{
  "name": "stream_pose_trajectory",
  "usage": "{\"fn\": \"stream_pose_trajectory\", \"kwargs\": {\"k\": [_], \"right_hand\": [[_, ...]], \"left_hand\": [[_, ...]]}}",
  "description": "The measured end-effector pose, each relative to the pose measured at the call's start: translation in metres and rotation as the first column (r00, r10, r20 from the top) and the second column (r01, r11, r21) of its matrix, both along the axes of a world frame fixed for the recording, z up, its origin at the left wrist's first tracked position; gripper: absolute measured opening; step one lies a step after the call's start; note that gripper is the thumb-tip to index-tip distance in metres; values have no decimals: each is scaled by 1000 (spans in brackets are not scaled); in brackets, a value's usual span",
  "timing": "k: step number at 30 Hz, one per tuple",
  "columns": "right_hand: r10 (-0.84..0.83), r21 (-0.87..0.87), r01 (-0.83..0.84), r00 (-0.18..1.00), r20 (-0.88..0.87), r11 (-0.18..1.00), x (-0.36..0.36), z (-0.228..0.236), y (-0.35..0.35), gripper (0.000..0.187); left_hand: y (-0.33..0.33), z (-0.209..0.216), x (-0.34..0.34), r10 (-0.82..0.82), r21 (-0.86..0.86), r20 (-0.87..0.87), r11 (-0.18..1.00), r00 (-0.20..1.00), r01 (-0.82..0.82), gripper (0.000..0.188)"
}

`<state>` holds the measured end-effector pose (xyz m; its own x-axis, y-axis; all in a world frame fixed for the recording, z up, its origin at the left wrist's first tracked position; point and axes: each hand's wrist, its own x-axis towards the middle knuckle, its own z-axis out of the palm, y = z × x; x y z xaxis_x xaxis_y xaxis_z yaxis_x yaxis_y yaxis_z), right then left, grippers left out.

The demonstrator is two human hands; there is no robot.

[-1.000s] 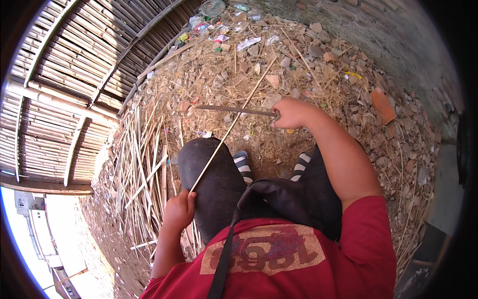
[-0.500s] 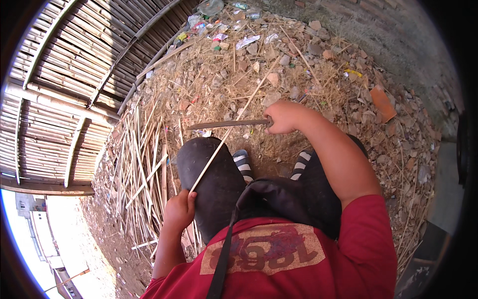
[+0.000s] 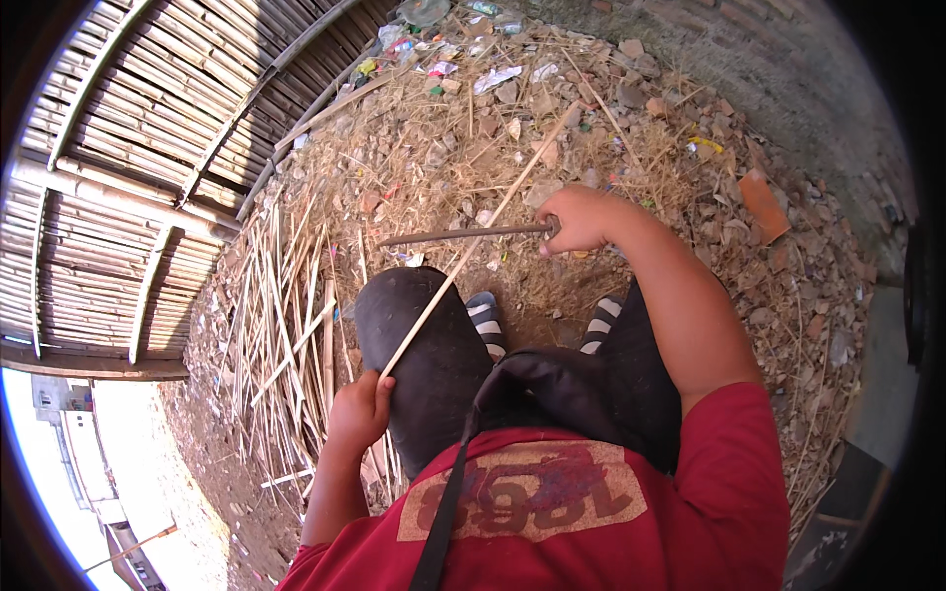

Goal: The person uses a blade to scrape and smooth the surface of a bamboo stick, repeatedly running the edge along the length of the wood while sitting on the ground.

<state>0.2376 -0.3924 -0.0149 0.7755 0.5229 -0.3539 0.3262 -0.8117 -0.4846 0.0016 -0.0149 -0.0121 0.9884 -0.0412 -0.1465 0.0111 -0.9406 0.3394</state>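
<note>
My left hand (image 3: 358, 416) is closed around the lower end of a long, thin bamboo strip (image 3: 434, 301), beside my left knee. From there the strip slants up to the right, past the knee and over the ground. My right hand (image 3: 583, 219) grips a long, dark-bladed knife (image 3: 434, 237); its handle is mostly hidden in the fingers. The blade points left, nearly level, and crosses the strip above the gap between my knees. Whether blade and strip touch I cannot tell.
A heap of split bamboo strips (image 3: 281, 335) lies left of my legs. Rubble, dry straw and litter cover the ground ahead, with a broken orange tile (image 3: 764, 207) at right. A bamboo slat wall (image 3: 128, 197) stands left, a masonry wall (image 3: 769, 79) at far right.
The knife and my right hand have shifted slightly right and up along the bamboo strip. The strip's far end shows broader now. My left hand keeps its hold, almost still.
</note>
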Motion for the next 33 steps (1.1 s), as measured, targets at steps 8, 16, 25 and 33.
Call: {"fn": "stream_pose_trajectory", "kwargs": {"k": [8, 16, 25, 33], "right_hand": [[-213, 32, 212, 976, 39, 977, 15, -15, -36, 61], [-161, 43, 159, 986, 39, 986, 7, -15, -25, 49], [-135, -28, 138, 987, 83, 990, 2, -12, -17, 45], [-235, 125, 237, 972, -28, 963, 19, -27, -37, 56]], "left_hand": [[-2, -1, 7, -16, -13, 16, 1000, 1000, 17, 35], [0, -8, 0, -11, 44, 36, 999, 999, 10, 35], [-2, -5, 1, 7, 21, 12, 1000, 1000, -7, 36], [7, -12, 4, -14, -38, 21, 999, 1000, 15, 36]]}}
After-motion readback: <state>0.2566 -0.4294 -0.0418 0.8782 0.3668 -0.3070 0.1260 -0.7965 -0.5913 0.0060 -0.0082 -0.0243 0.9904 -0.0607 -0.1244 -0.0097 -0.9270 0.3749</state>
